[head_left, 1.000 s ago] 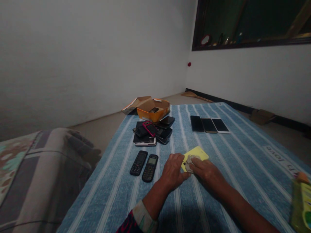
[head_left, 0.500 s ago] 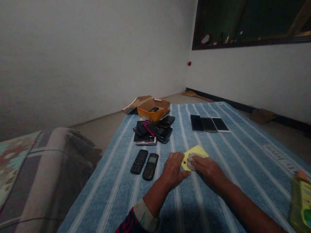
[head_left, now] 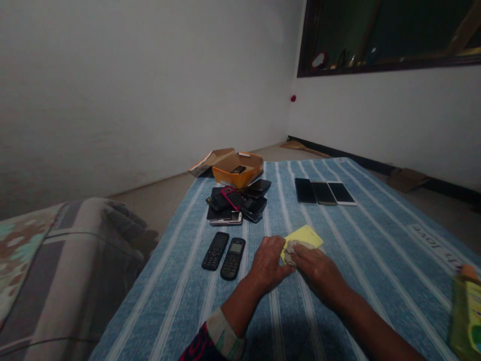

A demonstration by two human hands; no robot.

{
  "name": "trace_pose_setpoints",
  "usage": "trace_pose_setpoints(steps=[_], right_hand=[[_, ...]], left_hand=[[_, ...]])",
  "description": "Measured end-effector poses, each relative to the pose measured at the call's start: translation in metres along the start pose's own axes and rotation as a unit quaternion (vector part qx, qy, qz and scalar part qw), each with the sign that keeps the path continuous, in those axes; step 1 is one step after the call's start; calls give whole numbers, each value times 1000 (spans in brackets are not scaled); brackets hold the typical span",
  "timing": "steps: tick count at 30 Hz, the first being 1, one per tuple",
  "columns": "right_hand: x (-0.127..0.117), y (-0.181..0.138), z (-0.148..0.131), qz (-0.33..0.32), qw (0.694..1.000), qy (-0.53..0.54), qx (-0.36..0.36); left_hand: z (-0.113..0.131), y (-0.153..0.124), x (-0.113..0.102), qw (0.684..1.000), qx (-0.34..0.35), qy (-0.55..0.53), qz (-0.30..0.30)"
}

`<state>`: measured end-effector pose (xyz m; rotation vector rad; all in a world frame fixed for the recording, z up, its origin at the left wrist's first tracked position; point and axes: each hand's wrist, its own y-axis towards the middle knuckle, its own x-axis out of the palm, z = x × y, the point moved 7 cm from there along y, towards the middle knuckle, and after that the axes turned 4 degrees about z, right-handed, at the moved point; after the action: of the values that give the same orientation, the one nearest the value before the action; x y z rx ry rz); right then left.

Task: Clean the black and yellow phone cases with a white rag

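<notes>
A flat yellow phone [head_left: 308,234] lies tilted on the striped cloth, its back seemingly up. Its left edge is gripped by my left hand [head_left: 268,263], fingers at the far side and thumb at the near side. My right hand [head_left: 319,271] presses a crumpled greyish cloth [head_left: 290,251] onto the phone's left part with bent fingers. Left of my hands lie two black keypad phones, one [head_left: 215,250] beside the other [head_left: 233,258]. Beyond them is a pile of several dark phones, a pink-framed one [head_left: 233,198] on top.
An open orange box [head_left: 236,178] with a phone inside stands at the far end. Three phones lie in a row at the back right, a white one [head_left: 341,193] outermost. At the right edge is a yellow-green bottle [head_left: 464,321]. A blanket-covered surface [head_left: 71,271] is at left.
My right hand and the cloth have slid left across the yellow phone, covering the dark spot near its left end. My left hand has barely moved.
</notes>
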<state>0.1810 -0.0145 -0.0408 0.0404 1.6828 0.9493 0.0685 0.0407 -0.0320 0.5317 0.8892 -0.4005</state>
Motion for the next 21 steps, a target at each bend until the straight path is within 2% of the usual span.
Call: trace_pose_setpoints(steps=[5,7,11,15,18,21], right_hand=[[1,-8,34,0,994,-58,96],[2,-8,39,-7,989,-81,123],[7,-4,21,-14,988,-111,107],[12,-5,0,-8,993,-86,78],[12,-6,7,-10,993,-66,95],[7,-5,27,-17,987,-85,132]], left_hand=[[-2,0,1,1000,-4,-1,-1],[-3,0,2,1000,-3,-2,-1],[-3,0,3,1000,-2,-1,-1],[-2,-1,2,1000,-6,2,1],[-2,0,2,1000,-9,2,-1],[-2,0,2,1000,-8,1,-2]])
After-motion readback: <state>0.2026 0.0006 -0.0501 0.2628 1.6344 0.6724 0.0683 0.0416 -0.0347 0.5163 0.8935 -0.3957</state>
